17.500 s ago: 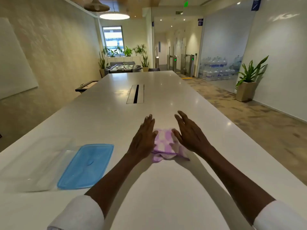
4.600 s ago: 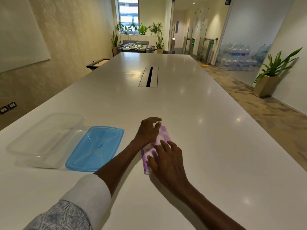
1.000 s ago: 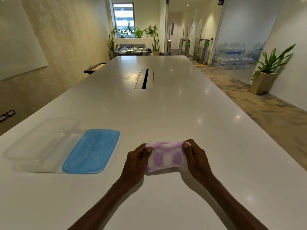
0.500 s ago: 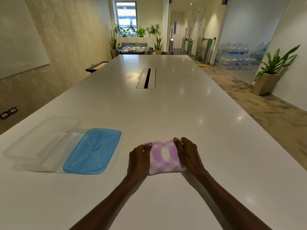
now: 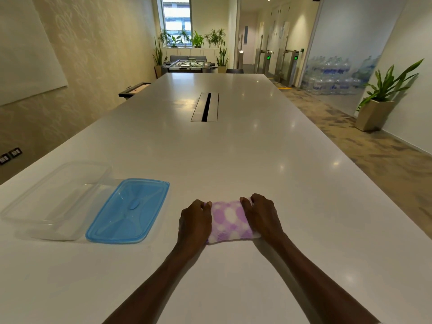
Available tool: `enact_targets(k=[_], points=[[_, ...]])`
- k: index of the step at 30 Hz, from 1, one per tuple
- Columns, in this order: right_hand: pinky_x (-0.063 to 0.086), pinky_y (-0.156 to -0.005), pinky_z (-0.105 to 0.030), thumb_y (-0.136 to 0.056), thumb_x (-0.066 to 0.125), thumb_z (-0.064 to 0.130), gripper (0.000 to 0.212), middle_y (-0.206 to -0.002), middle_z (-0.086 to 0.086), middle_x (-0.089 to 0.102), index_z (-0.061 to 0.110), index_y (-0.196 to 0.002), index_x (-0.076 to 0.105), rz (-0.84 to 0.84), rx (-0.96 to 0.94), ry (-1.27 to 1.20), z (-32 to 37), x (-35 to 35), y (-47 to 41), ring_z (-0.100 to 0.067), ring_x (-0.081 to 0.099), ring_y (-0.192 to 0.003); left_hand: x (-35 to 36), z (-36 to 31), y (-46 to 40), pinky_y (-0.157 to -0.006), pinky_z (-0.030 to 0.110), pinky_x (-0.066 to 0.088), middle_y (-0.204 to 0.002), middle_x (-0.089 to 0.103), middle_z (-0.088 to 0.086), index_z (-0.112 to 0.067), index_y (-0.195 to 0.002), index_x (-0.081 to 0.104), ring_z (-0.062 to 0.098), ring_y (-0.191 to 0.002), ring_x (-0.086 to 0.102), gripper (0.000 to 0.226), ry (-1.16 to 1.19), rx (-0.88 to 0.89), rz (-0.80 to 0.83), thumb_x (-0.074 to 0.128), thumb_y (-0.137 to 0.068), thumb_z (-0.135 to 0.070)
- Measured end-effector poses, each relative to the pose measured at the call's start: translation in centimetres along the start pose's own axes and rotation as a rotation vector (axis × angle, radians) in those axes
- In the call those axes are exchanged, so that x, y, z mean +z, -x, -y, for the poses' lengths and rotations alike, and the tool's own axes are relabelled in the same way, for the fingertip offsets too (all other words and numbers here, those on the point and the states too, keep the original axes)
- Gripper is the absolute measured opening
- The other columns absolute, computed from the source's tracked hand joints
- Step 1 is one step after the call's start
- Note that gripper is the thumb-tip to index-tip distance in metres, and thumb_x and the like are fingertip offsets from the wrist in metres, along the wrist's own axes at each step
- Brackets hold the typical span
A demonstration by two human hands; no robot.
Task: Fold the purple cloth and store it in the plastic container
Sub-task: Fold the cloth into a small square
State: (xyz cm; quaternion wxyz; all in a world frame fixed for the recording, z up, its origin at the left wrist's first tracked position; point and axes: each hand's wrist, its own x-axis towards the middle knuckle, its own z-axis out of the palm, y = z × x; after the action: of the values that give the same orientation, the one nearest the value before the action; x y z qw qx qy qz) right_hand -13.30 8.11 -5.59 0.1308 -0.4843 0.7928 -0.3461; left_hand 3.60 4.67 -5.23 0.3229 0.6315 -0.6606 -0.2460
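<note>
Head view: hands (image 5: 195,220) (image 5: 261,216) flank cloth (image 5: 230,220); container (image 5: 56,199) left.

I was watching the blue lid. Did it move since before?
No. The blue lid lies against the clear container, as before; only the camera shifted.

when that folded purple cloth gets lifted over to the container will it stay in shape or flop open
The folded purple cloth looks soft and puffy, so it will likely sag and loosen if lifted by one edge. Both hands, left hand and right hand, press its sides, which suggests the folds need holding. It is probably light, and may slide easily on the glossy white table.
</note>
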Motion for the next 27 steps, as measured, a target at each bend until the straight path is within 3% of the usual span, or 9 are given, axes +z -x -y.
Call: enact_targets(k=[4, 8, 12, 17, 20, 24, 27], points=[[0.037, -0.06, -0.032, -0.093, 0.048, 0.042, 0.036, -0.069, -0.005, 0.059, 0.016, -0.069, 0.043, -0.034, -0.004, 0.054, 0.2, -0.1, 0.4, -0.031, 0.056, -0.071, -0.2, 0.2, 0.1, -0.07, 0.026, 0.04, -0.098, 0.073, 0.009, -0.014, -0.102, 0.066, 0.028, -0.092, 0.067, 0.035, -0.083, 0.067, -0.03, 0.045, -0.096, -0.041], [0.046, -0.072, -0.035, -0.095, 0.043, 0.047, 0.035, -0.091, -0.01, 0.069, 0.014, -0.096, 0.056, -0.074, -0.044, 0.242, 0.5, -0.3, 1.0, -0.034, 0.064, -0.088, -0.5, 0.6, 0.4, -0.074, 0.031, 0.051, -0.097, 0.074, 0.009, -0.015, -0.104, 0.065, 0.028, -0.09, 0.069, 0.041, -0.167, 0.098, -0.075, 0.045, -0.093, -0.049], [0.047, -0.08, -0.037, -0.096, 0.041, 0.051, 0.04, -0.104, -0.008, 0.069, 0.018, -0.113, 0.057, -0.065, -0.057, 0.283, 0.9, -1.1, 1.1, -0.033, 0.064, -0.098, -0.9, 0.9, 0.4, -0.083, 0.034, 0.05, -0.111, 0.069, 0.008, -0.015, -0.116, 0.058, 0.026, -0.1, 0.066, 0.044, -0.156, 0.096, -0.085, 0.049, -0.09, -0.05], [0.047, -0.092, -0.039, -0.097, 0.042, 0.047, 0.046, -0.123, -0.008, 0.061, 0.016, -0.13, 0.054, -0.113, -0.196, 0.181, 1.8, -2.0, 1.8, -0.028, 0.056, -0.115, -1.0, -1.0, 1.2, -0.093, 0.029, 0.048, -0.129, 0.058, 0.004, -0.017, -0.128, 0.049, 0.021, -0.112, 0.061, 0.041, -0.017, 0.27, -0.19, 0.053, -0.093, -0.036], [0.043, -0.104, -0.039, -0.098, 0.038, 0.043, 0.048, -0.137, -0.007, 0.056, 0.014, -0.133, 0.055, -0.119, -0.434, 0.158, 1.7, -1.5, 2.8, -0.024, 0.049, -0.128, -0.3, -2.3, 2.2, -0.108, 0.03, 0.039, -0.136, 0.057, 0.007, -0.01, -0.131, 0.053, 0.022, -0.128, 0.053, 0.044, 0.058, 0.435, -0.191, 0.042, -0.095, -0.033], [0.019, -0.12, -0.041, -0.101, 0.021, 0.047, 0.057, -0.156, -0.007, 0.036, 0.019, -0.147, 0.041, 0.085, -0.522, 0.254, 1.3, -0.4, 3.3, -0.022, 0.027, -0.146, 1.4, -2.3, 3.1, -0.119, 0.023, 0.013, -0.149, 0.04, 0.007, -0.005, -0.14, 0.041, 0.013, -0.141, 0.025, 0.08, 0.189, 0.447, 0.048, 0.017, -0.089, -0.062], [0.012, -0.121, -0.044, -0.103, 0.02, 0.04, 0.053, -0.162, -0.005, 0.02, 0.023, -0.153, 0.027, 0.211, -0.525, 0.354, 0.8, 0.4, 3.4, -0.024, 0.015, -0.15, 2.3, -1.0, 2.6, -0.117, 0.019, 0.001, -0.156, 0.029, 0.011, -0.004, -0.145, 0.031, 0.018, -0.148, 0.016, 0.067, 0.056, 0.418, 0.127, 0.018, -0.095, -0.045]])
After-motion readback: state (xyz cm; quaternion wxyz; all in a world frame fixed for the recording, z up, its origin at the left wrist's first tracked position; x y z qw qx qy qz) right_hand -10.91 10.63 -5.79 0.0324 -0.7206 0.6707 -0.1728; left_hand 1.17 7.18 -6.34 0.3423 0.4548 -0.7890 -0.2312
